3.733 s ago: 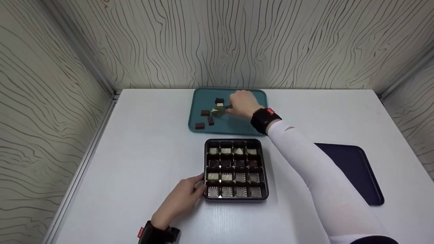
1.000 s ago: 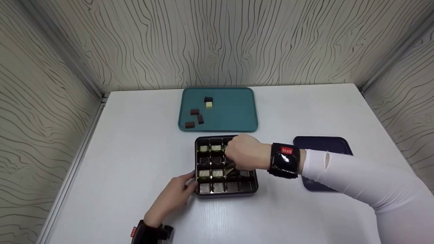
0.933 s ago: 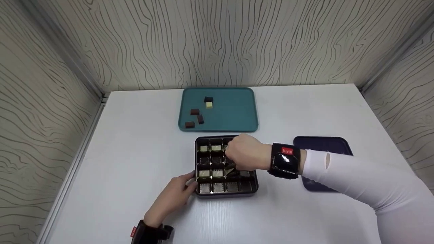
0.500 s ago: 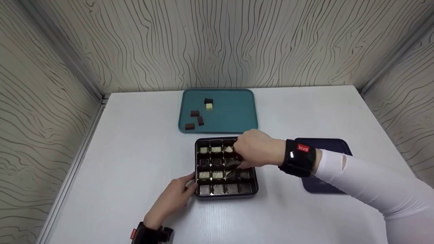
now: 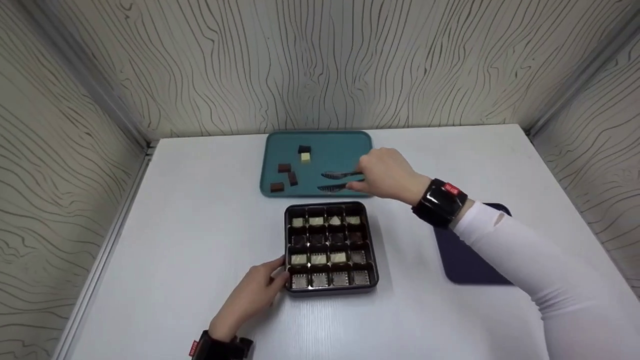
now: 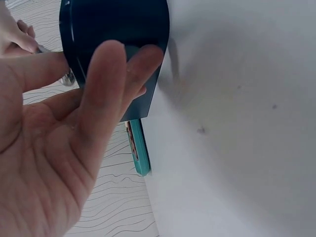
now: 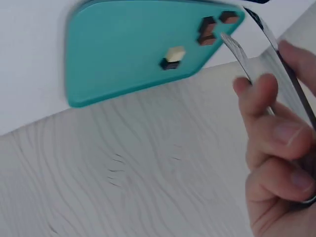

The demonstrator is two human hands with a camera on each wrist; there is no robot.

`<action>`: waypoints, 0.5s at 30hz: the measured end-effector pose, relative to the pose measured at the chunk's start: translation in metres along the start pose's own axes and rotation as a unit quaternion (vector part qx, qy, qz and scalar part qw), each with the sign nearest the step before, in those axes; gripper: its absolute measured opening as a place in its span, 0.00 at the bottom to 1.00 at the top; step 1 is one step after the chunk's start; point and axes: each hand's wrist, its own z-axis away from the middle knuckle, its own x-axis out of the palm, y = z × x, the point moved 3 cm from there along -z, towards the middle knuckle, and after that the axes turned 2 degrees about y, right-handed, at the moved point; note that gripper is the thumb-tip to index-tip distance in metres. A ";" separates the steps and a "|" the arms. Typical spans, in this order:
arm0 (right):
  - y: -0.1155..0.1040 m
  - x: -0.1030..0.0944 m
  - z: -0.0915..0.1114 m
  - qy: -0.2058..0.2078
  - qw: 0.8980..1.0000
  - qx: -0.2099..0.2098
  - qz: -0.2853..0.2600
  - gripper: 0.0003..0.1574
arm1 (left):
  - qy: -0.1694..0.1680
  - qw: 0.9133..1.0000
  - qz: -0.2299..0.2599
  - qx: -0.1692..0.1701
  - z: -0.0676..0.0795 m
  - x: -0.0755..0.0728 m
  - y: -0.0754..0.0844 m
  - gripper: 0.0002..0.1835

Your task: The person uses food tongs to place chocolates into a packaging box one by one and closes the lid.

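My right hand (image 5: 392,174) grips a pair of tongs (image 5: 336,175) above the front right of the teal tray (image 5: 345,147). The tongs' arms stand apart with nothing between the tips; in the right wrist view the tongs (image 7: 295,90) show curled fingers round them. My left hand (image 5: 249,295) rests against the left side of a dark divided box (image 5: 332,291), fingers fairly straight. Inside, the back row holds white chocolates (image 5: 316,220), the second row dark chocolates (image 5: 317,239). The third row has three white chocolates (image 5: 319,258) and a bare right compartment; the front row is bare.
Several brown chocolates (image 5: 284,168) lie on the teal tray's left half, with a dark one (image 5: 304,149) and a white one (image 5: 305,157) farther back. A navy tray (image 5: 470,257) lies at right, partly under the sleeved right arm. A patterned wall (image 5: 320,65) stands behind.
Earlier the tongs took a white chocolate from the teal tray; it now sits third in the box's third row. My right hand has lifted back toward that tray. The left hand stays put.
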 end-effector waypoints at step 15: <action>0.035 0.063 -0.092 0.012 0.998 0.059 0.023 0.42 | -0.001 1.000 0.001 0.005 -0.001 -0.001 -0.002 0.30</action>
